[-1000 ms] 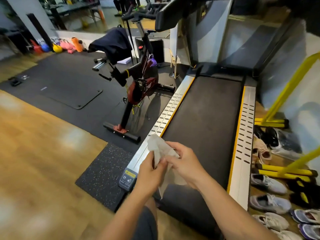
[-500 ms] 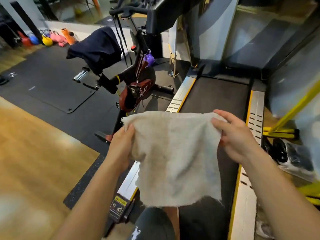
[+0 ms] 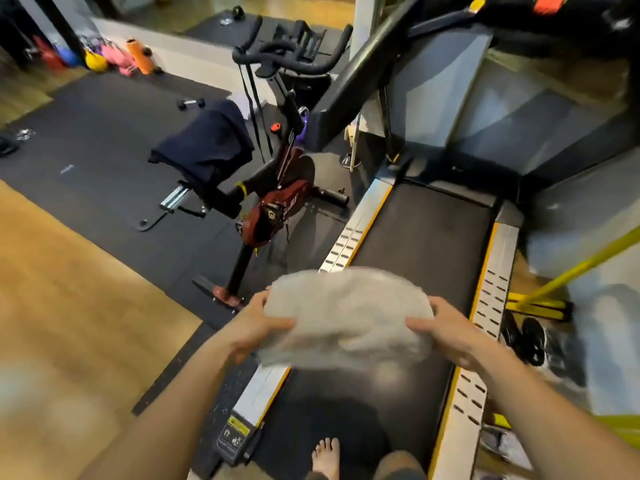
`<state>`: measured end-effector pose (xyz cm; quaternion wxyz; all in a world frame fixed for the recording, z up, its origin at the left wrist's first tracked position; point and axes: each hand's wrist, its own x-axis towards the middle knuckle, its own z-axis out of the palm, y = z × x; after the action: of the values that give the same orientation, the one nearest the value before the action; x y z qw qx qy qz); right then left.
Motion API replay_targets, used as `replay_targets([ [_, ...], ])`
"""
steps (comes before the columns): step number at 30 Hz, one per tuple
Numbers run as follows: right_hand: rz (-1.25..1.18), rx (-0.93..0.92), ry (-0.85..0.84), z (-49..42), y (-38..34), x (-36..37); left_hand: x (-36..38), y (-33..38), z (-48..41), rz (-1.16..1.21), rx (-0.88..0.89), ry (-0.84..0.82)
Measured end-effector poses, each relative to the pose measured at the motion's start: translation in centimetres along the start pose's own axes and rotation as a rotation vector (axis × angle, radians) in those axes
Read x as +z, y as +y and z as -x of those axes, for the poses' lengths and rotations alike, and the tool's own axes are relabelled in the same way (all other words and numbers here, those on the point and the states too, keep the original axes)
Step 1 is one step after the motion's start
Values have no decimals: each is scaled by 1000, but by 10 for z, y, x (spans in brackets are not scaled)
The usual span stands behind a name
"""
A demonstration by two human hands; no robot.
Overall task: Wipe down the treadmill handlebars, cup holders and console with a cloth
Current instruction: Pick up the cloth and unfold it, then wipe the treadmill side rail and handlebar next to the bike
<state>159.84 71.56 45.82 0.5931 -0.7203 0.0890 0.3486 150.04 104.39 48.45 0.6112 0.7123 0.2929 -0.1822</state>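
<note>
A pale grey cloth (image 3: pixel 346 313) hangs bunched and motion-blurred between my two hands above the rear of the treadmill belt (image 3: pixel 422 244). My left hand (image 3: pixel 256 323) grips its left edge with the thumb on top. My right hand (image 3: pixel 446 334) grips the right edge the same way. The treadmill's black left handlebar (image 3: pixel 356 84) slopes up toward the console (image 3: pixel 554 12) at the top right, which is partly cut off by the frame. Cup holders are not visible. My bare foot (image 3: pixel 325 455) stands on the belt's back end.
A red and black exercise bike (image 3: pixel 273 202) with a dark garment on its saddle stands just left of the treadmill. Yellow bars (image 3: pixel 581 268) and shoes (image 3: pixel 523 337) lie along the right side. Coloured kettlebells (image 3: pixel 97 57) sit far left. Wooden floor spreads at the left.
The cloth went from crumpled between my hands to spread open, and is now gathered and lifted forward. The view has tilted up, bringing the handlebar and console into sight.
</note>
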Motion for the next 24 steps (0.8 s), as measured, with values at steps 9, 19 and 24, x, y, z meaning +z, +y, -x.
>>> replay_targets([
  [9, 688, -145, -118, -62, -85, -66, 29, 67, -39, -608, 48, -54],
  [19, 840, -369, -127, -154, -208, -153, 47, 155, -80, -801, 221, 313],
  [24, 662, -427, 23, -189, -262, -144, 52, 203, -90, -20, 201, 405],
])
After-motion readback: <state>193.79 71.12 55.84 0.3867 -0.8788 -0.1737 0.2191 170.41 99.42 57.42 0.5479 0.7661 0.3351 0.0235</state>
